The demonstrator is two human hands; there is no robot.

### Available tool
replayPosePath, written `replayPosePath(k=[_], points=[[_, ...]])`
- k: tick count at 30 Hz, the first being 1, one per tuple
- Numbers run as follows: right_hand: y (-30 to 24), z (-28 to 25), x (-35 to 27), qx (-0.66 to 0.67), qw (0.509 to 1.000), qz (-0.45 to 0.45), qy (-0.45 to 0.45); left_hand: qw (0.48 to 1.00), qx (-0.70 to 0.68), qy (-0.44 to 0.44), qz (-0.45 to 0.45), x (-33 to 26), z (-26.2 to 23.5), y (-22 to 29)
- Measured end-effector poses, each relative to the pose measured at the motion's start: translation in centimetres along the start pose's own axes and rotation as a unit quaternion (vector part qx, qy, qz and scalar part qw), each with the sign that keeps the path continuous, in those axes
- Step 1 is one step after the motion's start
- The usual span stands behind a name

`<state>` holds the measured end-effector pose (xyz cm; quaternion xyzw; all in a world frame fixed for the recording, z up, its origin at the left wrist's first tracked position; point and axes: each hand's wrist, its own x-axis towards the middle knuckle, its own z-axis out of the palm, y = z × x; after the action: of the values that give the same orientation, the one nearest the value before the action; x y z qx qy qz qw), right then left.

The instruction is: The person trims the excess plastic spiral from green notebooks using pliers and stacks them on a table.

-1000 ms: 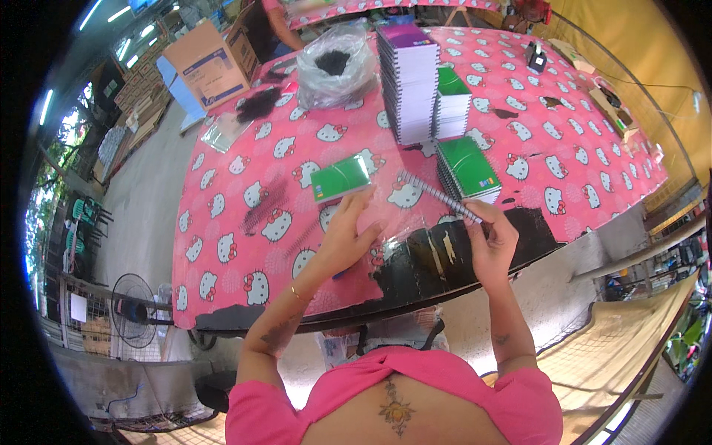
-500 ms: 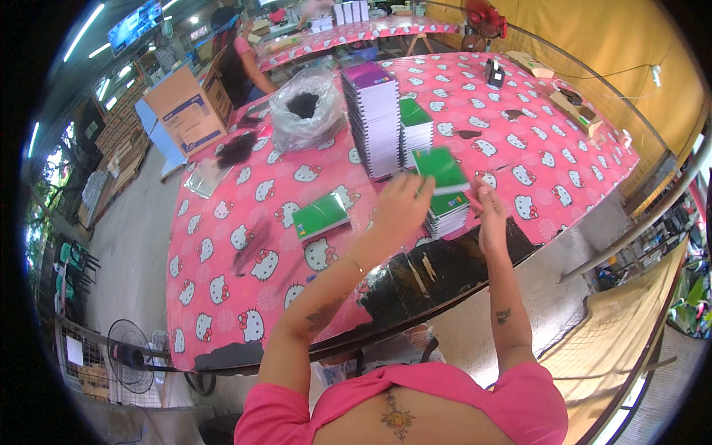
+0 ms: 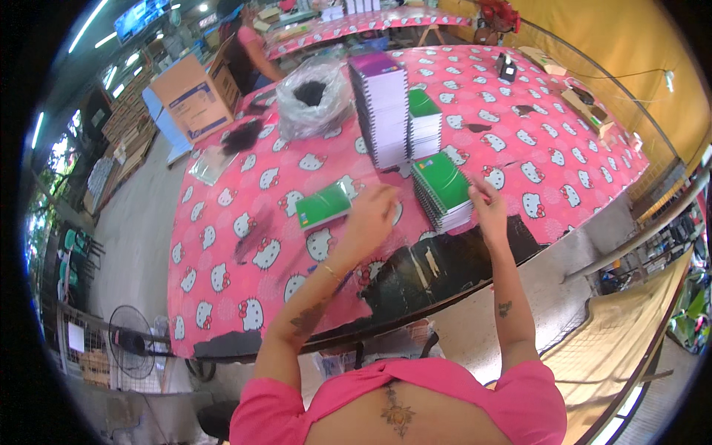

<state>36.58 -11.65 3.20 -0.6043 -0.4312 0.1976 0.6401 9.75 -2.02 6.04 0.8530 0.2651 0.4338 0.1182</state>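
- Loose notebook [image 3: 323, 205]: a single green notebook lies flat on the pink cloth [image 3: 245, 222], left of the hands and apart from them; nothing holds it.
- Left hand [image 3: 371, 216]: rests loosely curled on the cloth between the loose notebook and the short stack [image 3: 443, 191]. It appears empty, though the fingers are partly hidden.
- Short stack: green-covered notebooks, near the front edge [image 3: 415, 297] of the table. To square it well, press both long sides evenly and keep the covers aligned.
- Right hand [image 3: 486, 210]: fingers extended against the right side of the short stack, touching but not clasping it.
- Behind: 2 taller stacks [image 3: 380, 107] stand close, so lift notebooks clear rather than sliding them back.
- Open room: bare cloth lies to the left; on the right the front edge is near, so keep the short stack inboard.
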Motion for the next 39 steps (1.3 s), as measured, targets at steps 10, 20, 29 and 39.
replayPosePath(k=[10, 20, 29, 39], points=[[-8.2, 4.9, -9.0, -0.014, 0.971, -0.223, -0.080, 0.956, 0.276, -0.096, 0.025, -7.9, -9.1, -9.9], [-2.9, 8.1, -13.3, 0.207, 0.972, 0.045, -0.098, 0.845, -0.419, 0.023, -0.331, -9.6, -2.0, 2.6], [-4.6, 4.9, -12.3, -0.092, 0.974, -0.072, -0.192, 0.956, 0.178, -0.034, -0.231, -10.1, -9.4, -5.1], [-2.0, 6.3, -12.4, 0.108, 0.960, 0.120, -0.228, 0.985, 0.022, -0.046, -0.165, -10.4, -9.7, 0.9]])
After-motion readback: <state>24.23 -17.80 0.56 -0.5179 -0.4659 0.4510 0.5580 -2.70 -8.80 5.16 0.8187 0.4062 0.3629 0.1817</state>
